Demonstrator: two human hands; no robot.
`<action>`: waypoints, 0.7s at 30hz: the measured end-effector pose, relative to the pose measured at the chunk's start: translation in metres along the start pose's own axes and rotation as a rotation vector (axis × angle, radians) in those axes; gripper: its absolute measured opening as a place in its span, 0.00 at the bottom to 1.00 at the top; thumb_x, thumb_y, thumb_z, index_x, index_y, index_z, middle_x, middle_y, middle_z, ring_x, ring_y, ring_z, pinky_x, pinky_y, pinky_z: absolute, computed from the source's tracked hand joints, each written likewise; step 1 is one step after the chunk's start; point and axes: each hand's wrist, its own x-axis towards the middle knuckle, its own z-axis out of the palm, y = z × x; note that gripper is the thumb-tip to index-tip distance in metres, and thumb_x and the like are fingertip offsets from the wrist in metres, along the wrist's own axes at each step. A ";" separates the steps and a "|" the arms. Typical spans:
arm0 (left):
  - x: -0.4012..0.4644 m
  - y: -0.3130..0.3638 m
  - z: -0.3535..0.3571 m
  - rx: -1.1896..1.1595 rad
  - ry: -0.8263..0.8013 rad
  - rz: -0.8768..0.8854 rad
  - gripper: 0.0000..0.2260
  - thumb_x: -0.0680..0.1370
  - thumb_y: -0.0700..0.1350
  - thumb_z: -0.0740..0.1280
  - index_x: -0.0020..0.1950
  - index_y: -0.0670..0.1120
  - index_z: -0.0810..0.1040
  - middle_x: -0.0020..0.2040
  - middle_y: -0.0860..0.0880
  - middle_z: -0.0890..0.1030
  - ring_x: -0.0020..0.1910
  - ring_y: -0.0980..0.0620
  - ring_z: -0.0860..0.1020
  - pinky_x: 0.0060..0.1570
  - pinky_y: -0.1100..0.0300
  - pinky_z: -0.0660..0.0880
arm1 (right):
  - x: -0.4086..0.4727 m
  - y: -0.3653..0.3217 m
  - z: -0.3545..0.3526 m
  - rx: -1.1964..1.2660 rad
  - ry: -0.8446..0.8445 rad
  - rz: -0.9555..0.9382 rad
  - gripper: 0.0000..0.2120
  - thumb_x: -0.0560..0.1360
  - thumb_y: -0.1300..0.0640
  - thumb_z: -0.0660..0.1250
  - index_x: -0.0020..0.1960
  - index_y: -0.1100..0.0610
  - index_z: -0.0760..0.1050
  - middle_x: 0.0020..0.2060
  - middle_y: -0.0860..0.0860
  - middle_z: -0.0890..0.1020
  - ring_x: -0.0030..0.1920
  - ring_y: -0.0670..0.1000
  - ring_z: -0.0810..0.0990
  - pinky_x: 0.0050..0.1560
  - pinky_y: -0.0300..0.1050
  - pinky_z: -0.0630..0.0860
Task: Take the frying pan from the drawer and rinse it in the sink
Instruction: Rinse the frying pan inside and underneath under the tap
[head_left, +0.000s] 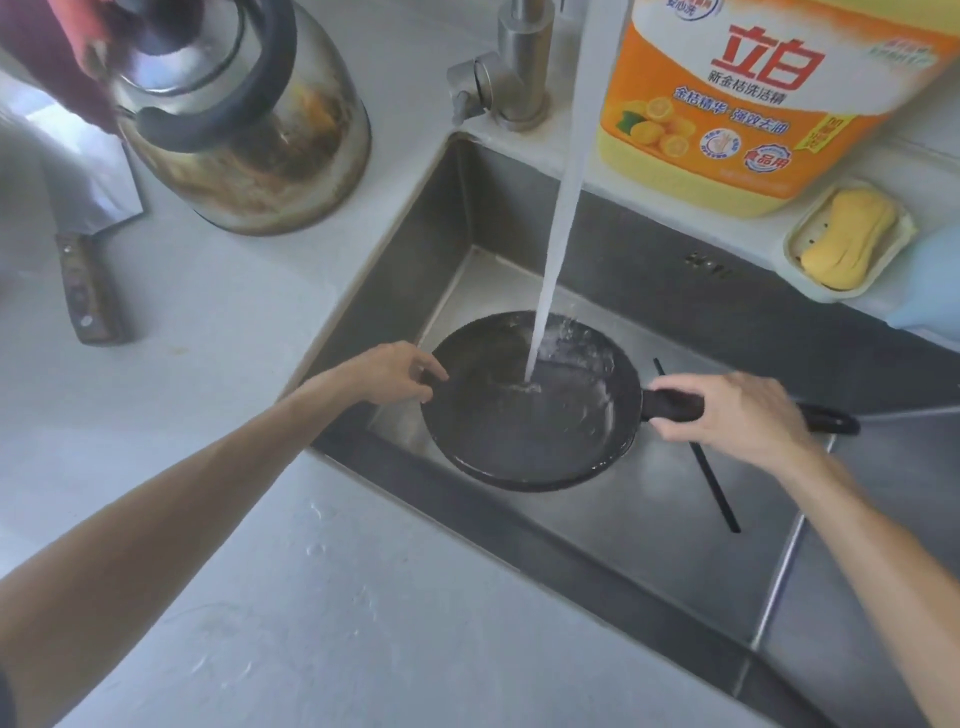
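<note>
A black frying pan (519, 426) is held level inside the steel sink (415, 228). A stream of water (561, 208) falls from the tap (514, 67) and splashes in the pan's far half. My right hand (737, 415) grips the pan's black handle (675, 405); the handle's end sticks out past my fingers. My left hand (395, 371) is at the pan's left rim, with fingertips touching the edge and fingers slightly spread. The drawer is out of view.
A steel kettle (244, 119) stands on the grey counter at the back left, with a cleaver (88, 234) beside it. A large yellow detergent bottle (769, 93) and a soap dish (847, 239) sit behind the sink. A black chopstick (711, 483) lies in the sink.
</note>
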 end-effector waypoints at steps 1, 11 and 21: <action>0.003 0.001 0.007 0.017 -0.013 -0.006 0.16 0.74 0.43 0.66 0.61 0.53 0.77 0.52 0.46 0.78 0.53 0.49 0.76 0.55 0.61 0.70 | 0.000 -0.002 -0.010 -0.074 0.058 -0.028 0.19 0.66 0.38 0.69 0.56 0.38 0.75 0.46 0.46 0.85 0.49 0.54 0.81 0.43 0.46 0.70; -0.025 0.015 0.013 -0.022 0.696 0.138 0.13 0.70 0.43 0.66 0.51 0.57 0.81 0.47 0.52 0.79 0.49 0.49 0.77 0.46 0.56 0.74 | -0.010 0.010 0.009 -0.028 0.632 -0.116 0.17 0.66 0.47 0.71 0.54 0.50 0.79 0.39 0.50 0.84 0.37 0.55 0.81 0.38 0.46 0.72; -0.070 0.047 -0.045 0.383 0.758 0.256 0.20 0.69 0.52 0.57 0.58 0.55 0.78 0.44 0.49 0.85 0.47 0.41 0.81 0.45 0.51 0.75 | 0.000 -0.009 0.061 0.803 -0.136 0.021 0.22 0.68 0.61 0.74 0.61 0.51 0.77 0.57 0.54 0.82 0.55 0.45 0.79 0.54 0.26 0.69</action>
